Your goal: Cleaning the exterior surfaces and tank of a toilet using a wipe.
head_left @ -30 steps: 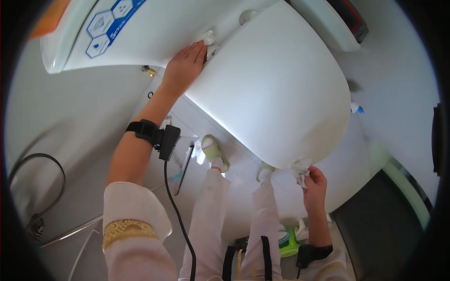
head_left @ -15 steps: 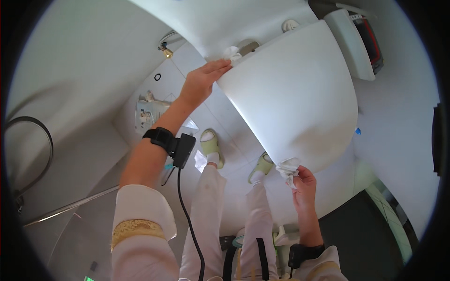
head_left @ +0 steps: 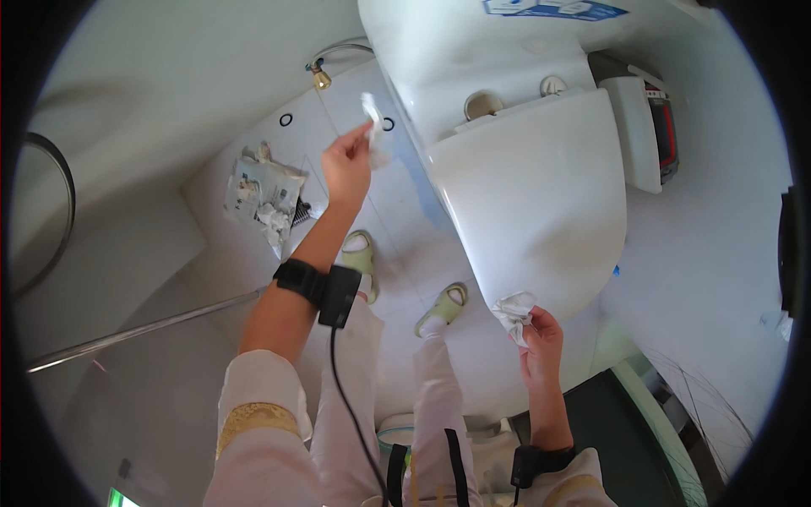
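My left hand [head_left: 348,169] pinches a white tissue [head_left: 372,114] in the air above the tiled floor, left of the toilet. The closed white lid [head_left: 541,194] of the toilet lies to the right of that hand, apart from it. At the lid's rounded front end, my right hand [head_left: 542,342] is closed on a second crumpled white tissue [head_left: 514,317], which hangs at the edge of the lid. Two round hinge caps, a beige one [head_left: 483,105] and a white one [head_left: 552,85], sit behind the lid.
A plastic bag with crumpled papers [head_left: 266,198] lies on the floor at left, near two black rings [head_left: 285,120]. A brass valve [head_left: 320,78] with a hose is by the wall. A metal rail [head_left: 144,332] runs at left. A dark mat [head_left: 625,439] lies at lower right.
My left hand has left the lid's rear corner and moved left with its tissue. My right hand stays near the lid's front. The view has shifted, showing more of the toilet's back.
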### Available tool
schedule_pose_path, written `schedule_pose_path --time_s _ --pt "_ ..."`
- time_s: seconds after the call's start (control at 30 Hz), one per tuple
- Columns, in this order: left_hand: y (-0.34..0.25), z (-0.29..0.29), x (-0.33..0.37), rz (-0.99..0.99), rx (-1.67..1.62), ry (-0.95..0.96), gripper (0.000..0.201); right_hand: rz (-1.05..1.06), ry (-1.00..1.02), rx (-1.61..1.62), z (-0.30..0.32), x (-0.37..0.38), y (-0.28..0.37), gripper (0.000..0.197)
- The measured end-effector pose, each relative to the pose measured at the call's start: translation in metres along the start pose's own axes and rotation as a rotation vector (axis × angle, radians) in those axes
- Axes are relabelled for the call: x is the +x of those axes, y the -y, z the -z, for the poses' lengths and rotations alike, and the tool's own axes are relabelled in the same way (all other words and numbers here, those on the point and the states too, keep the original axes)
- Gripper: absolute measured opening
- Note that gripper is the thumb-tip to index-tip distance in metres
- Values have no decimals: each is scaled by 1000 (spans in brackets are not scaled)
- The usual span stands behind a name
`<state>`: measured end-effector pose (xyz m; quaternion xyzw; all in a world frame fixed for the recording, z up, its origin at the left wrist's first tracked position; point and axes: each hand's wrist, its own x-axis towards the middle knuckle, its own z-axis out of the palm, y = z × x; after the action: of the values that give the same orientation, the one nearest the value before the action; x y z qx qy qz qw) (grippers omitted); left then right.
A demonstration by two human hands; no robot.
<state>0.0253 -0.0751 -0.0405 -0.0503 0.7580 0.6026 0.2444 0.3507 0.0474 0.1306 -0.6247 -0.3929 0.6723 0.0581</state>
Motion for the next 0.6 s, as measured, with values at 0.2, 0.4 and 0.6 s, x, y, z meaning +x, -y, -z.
schedule_pose_path --time_s 0.2,0.4,0.6 --pt "-39 -48 26 -480 130 -153 23 23 66 14 -9 3 -9 25" --pt "-23 -60 16 -698 314 -104 17 19 86 -51 -21 8 -10 29" --pt "-24 -31 -3 -667 458 280 20 13 137 -79 -25 6 0 29"
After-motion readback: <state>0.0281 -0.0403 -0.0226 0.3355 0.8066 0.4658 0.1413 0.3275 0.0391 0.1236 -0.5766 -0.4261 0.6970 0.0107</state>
